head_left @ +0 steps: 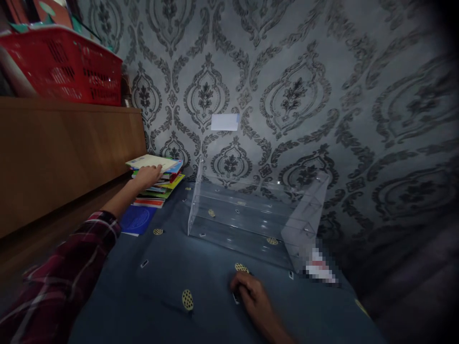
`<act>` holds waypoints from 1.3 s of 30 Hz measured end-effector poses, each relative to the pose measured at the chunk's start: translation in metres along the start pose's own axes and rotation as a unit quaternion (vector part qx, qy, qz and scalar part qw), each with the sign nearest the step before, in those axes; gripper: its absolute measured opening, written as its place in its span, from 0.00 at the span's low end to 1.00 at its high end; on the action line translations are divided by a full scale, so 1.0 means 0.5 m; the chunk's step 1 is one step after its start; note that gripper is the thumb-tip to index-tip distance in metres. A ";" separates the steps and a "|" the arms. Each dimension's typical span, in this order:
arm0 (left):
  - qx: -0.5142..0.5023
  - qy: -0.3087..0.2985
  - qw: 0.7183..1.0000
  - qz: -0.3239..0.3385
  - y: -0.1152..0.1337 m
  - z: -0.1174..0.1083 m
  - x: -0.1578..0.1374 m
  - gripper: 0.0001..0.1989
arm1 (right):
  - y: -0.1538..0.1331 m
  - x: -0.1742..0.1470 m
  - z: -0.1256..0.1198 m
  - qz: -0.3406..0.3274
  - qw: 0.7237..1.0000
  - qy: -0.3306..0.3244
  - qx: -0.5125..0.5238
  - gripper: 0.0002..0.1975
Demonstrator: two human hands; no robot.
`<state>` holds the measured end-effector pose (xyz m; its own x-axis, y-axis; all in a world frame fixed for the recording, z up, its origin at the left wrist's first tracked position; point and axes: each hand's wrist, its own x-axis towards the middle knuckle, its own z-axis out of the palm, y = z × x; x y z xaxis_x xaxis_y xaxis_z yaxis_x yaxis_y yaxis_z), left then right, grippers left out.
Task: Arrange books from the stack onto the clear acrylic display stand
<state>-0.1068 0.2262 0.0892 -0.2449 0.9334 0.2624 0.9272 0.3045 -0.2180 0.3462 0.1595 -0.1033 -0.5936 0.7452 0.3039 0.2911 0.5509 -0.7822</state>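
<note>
A stack of books point(161, 193) with colourful covers lies at the left, by the wall. My left hand point(147, 176) is at the near edge of the cream-covered top book point(154, 161), fingers over its cover and the thumb hidden. Low in the view, my right hand point(254, 294) rests on the dark blue patterned cloth point(215, 306), its fingers curled and no object showing in them. Beyond it stands a clear plastic tiered rack point(306, 217), with nothing visible on its steps.
A blue book point(139, 219) lies at the foot of the stack. On the wooden cabinet point(68, 148) at left stands a filled red plastic basket point(64, 64). A pixelated white-and-red item point(319, 267) lies right of the rack. Patterned wallpaper point(294, 91) rises behind.
</note>
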 end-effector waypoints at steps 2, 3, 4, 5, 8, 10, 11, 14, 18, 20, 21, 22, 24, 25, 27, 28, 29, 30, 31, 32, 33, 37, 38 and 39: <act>0.011 -0.007 1.000 0.022 -0.023 -0.012 -0.027 0.20 | -0.002 0.000 0.001 0.002 1.000 0.001 0.001 0.10; 0.016 -0.009 0.999 0.028 -0.035 -0.017 -0.039 0.20 | -0.002 0.000 0.002 0.003 1.000 0.001 0.000 0.10; 0.020 -0.010 0.999 0.031 -0.045 -0.021 -0.049 0.19 | -0.001 0.000 0.002 0.004 1.000 0.000 -0.002 0.10; 0.024 -0.010 0.999 0.031 -0.052 -0.024 -0.054 0.20 | 0.000 0.000 0.002 0.005 1.000 -0.001 -0.004 0.10; 0.026 -0.012 0.999 0.023 -0.051 -0.020 -0.046 0.25 | 0.001 -0.001 -0.001 0.011 1.000 -0.004 -0.010 0.10; 0.022 -0.020 0.999 0.014 -0.033 -0.009 -0.024 0.30 | 0.000 -0.001 -0.003 0.011 1.000 -0.002 -0.011 0.11; 0.020 -0.024 0.999 0.006 -0.022 -0.004 -0.011 0.30 | 0.000 -0.001 -0.003 0.009 1.000 -0.002 -0.010 0.11; 0.018 -0.028 0.999 -0.012 0.002 0.009 0.012 0.26 | -0.002 -0.001 -0.004 0.001 1.000 -0.010 -0.004 0.11; 0.017 -0.018 1.000 0.011 -0.021 0.012 -0.023 0.28 | -0.007 -0.001 -0.003 0.011 1.000 0.000 -0.011 0.10; 0.017 -0.014 0.999 0.026 -0.047 0.011 -0.059 0.30 | -0.009 0.000 -0.005 0.014 1.000 -0.003 -0.013 0.11; 0.018 -0.012 0.999 0.027 -0.058 0.010 -0.076 0.31 | -0.009 0.000 -0.005 0.014 1.000 -0.006 -0.012 0.11; 0.019 -0.009 1.000 0.022 -0.067 0.011 -0.091 0.31 | -0.009 0.000 -0.006 0.012 1.000 -0.008 -0.010 0.10; 0.024 -0.001 1.000 0.006 -0.072 0.014 -0.108 0.32 | -0.007 0.002 -0.006 0.008 1.000 -0.008 -0.009 0.10; 0.026 0.005 1.000 -0.003 -0.067 0.017 -0.111 0.32 | -0.006 0.002 -0.006 0.008 1.000 -0.007 -0.009 0.10; 0.027 0.020 0.999 -0.011 -0.048 0.026 -0.107 0.35 | -0.005 0.003 -0.005 0.011 1.000 -0.006 -0.009 0.10; 0.025 0.027 0.999 -0.013 -0.035 0.031 -0.103 0.36 | -0.006 0.003 -0.005 0.013 1.000 -0.007 -0.008 0.10; 0.023 0.034 0.999 -0.015 -0.022 0.037 -0.099 0.36 | -0.009 0.003 -0.006 0.015 1.000 -0.007 -0.007 0.10; 0.020 0.040 0.999 -0.017 -0.011 0.044 -0.097 0.35 | -0.011 0.003 -0.006 0.015 1.000 -0.006 -0.005 0.10; 0.016 0.046 0.999 -0.020 -0.002 0.051 -0.097 0.34 | -0.014 0.003 -0.007 0.015 1.000 -0.004 -0.004 0.10; 0.013 0.051 0.998 -0.024 0.004 0.058 -0.100 0.33 | -0.016 0.003 -0.007 0.015 1.000 -0.002 -0.003 0.10; 0.010 0.055 0.998 -0.027 0.007 0.065 -0.105 0.33 | -0.018 0.002 -0.007 0.016 1.000 -0.001 -0.001 0.10; 0.002 0.063 0.998 -0.032 0.003 0.094 -0.140 0.36 | -0.014 0.003 -0.007 0.031 0.999 -0.007 0.004 0.09; 0.001 0.062 0.998 -0.032 0.002 0.100 -0.148 0.37 | -0.012 0.004 -0.006 0.033 0.999 -0.005 0.005 0.09; 0.000 0.063 0.997 -0.033 0.002 0.105 -0.156 0.38 | -0.010 0.004 -0.006 0.032 0.999 -0.002 0.004 0.09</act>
<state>-0.1019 0.1637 0.0193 -0.2679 0.8798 0.3927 0.9103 0.3647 -0.1960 0.3456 0.1595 -0.0971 -0.5765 0.7775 0.2512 0.3226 0.4990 -0.8043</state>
